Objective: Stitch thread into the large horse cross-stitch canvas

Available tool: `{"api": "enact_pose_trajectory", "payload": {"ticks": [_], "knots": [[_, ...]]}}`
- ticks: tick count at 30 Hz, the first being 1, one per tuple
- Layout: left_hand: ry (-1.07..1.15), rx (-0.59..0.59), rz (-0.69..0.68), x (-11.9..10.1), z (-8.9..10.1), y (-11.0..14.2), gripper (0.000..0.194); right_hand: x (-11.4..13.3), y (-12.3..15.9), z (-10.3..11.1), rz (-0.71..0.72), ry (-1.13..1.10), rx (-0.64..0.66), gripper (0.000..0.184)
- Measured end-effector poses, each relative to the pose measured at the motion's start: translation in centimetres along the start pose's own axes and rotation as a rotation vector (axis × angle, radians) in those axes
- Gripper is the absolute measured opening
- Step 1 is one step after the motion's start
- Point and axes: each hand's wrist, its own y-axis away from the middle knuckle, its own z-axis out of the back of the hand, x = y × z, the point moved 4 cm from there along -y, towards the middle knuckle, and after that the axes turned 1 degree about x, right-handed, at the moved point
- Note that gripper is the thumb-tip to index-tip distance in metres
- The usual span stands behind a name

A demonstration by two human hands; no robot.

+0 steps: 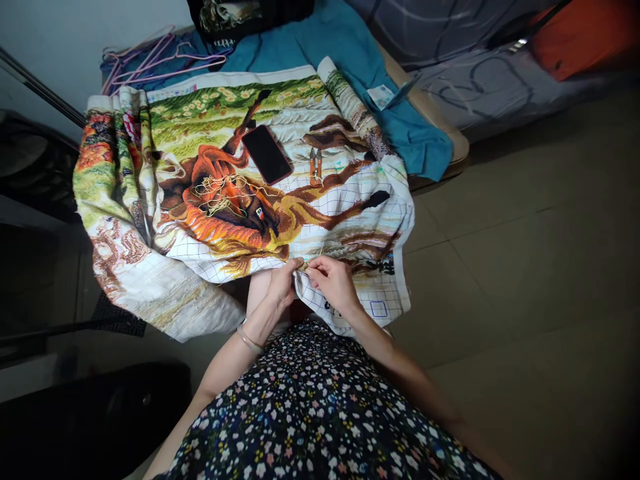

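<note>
A large cross-stitch canvas [300, 230] with a horse picture and a blue grid on its unstitched parts is spread before me and hangs over my lap. My left hand [281, 283] is closed on its near edge, thumb on top. Just right of it, my right hand [334, 283] has its fingers pinched close to the fabric; what is between them is too small to make out. Farther up on the canvas lie a phone [267, 155] with a dark screen, orange-handled thread snips [315, 167] and a loose tangle of yellowish thread [220, 193].
Rolled and folded canvas [103, 153] bulges at the left, with another roll [350, 100] at the right. Behind are pink hangers [160, 63], a teal cloth [300, 47] and a black bag [250, 20]. Tiled floor [490, 253] stretches to the right.
</note>
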Motion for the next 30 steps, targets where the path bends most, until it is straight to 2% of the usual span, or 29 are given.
{"api": "enact_pose_trajectory", "payload": {"ticks": [4,7,9,13,16,18,20,23,25,27,30], "knots": [[0.025,-0.028,0.028,0.0,-0.1,0.1,0.018,0.0,0.1,-0.3,-0.063,-0.051,-0.042,0.011],[0.046,0.001,0.041,-0.2,-0.4,0.3,0.020,0.4,0.0,-0.2,-0.109,-0.112,-0.072,0.013],[0.065,0.024,0.034,-0.3,-0.5,0.4,0.021,0.9,-0.1,-0.2,-0.089,-0.106,-0.063,0.015],[0.084,0.071,0.061,-0.5,-0.6,0.7,0.025,2.4,-0.6,-0.4,0.012,0.095,-0.008,0.009],[0.086,0.096,0.075,-0.6,-0.6,0.9,0.027,3.1,-0.9,0.0,0.032,0.202,0.009,0.007],[0.105,0.110,0.055,-0.7,-0.6,0.9,0.031,3.7,-1.1,1.5,0.039,0.092,-0.059,0.011],[0.128,0.102,0.007,-0.7,-0.5,0.9,0.036,4.6,-1.3,4.2,0.089,-0.138,-0.184,0.017],[0.131,0.083,-0.066,-0.6,0.0,0.7,0.042,6.3,-1.3,8.4,0.268,-0.487,-0.332,0.020],[0.124,0.096,-0.064,-0.3,0.2,0.6,0.043,6.7,-1.1,9.7,0.342,-0.612,-0.366,0.017],[0.117,0.109,-0.053,-0.2,0.3,0.5,0.042,6.2,-0.8,9.0,0.300,-0.589,-0.312,0.017],[0.122,0.108,-0.032,-0.2,0.1,0.7,0.041,3.8,-0.1,5.4,0.098,-0.379,-0.065,0.019]]}}
